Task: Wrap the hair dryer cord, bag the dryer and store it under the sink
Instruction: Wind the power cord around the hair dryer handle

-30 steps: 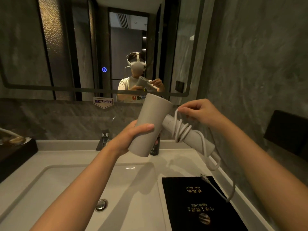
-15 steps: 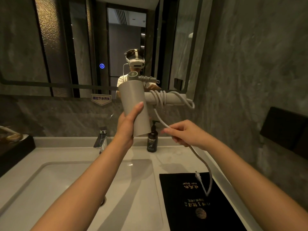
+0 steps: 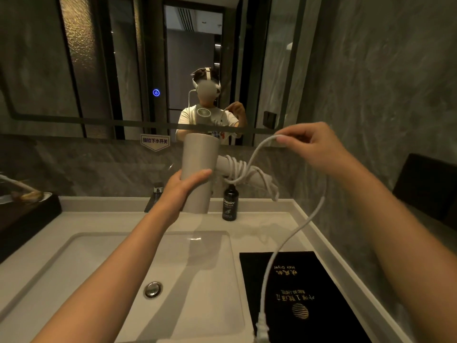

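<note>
Hands at work mid-frame: the left hand (image 3: 184, 186) grips the hair dryer (image 3: 200, 169) steady above the bench (image 3: 272, 219) while the right hand (image 3: 314, 147) pinches the cord (image 3: 291, 233), lifted to lay another loop round the handle.

I read "Dunster" in white on the black bottle (image 3: 230, 204) at the back of my counter; the smaller lines under it are too fine to read. The black bag (image 3: 300, 297) shows gold "Hair Dryer", upside down to me, above Chinese characters and a round emblem. The sign (image 3: 155, 141) under the mirror reads 提拉下水开关.
</note>
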Demonstrator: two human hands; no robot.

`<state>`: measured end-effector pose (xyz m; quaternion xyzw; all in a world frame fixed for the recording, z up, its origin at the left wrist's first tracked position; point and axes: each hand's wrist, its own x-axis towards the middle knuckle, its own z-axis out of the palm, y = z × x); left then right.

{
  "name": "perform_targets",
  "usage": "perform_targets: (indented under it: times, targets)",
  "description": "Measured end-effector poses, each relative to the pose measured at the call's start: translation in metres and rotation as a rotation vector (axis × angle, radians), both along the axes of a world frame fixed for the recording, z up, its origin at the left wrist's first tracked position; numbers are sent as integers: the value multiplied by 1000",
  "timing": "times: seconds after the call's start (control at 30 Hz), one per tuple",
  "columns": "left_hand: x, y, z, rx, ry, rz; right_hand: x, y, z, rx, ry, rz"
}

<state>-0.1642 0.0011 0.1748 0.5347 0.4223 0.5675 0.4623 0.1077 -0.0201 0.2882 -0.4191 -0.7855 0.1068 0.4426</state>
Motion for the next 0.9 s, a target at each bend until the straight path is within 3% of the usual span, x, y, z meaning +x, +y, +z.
perform_targets:
  times: [0.23,0.43,0.5,0.57,0.77,0.9]
  targets:
    - [-7,-19,8,-50,-76,-354,1,9,0,-17,29,-18]
    - [-1,-25,17,-45,-349,-515,-13,6,-24,-229,42,44]
    - [3,-25,20,-38,-456,-502,-22,1,-29,-352,221,114]
    - [7,-27,23,-42,-532,-470,-26,-6,-33,-334,226,147]
    - [22,-28,27,26,-666,-308,-33,-18,-32,-261,-35,37]
    - [25,-23,29,38,-643,-110,-33,-21,-30,-225,-148,-23]
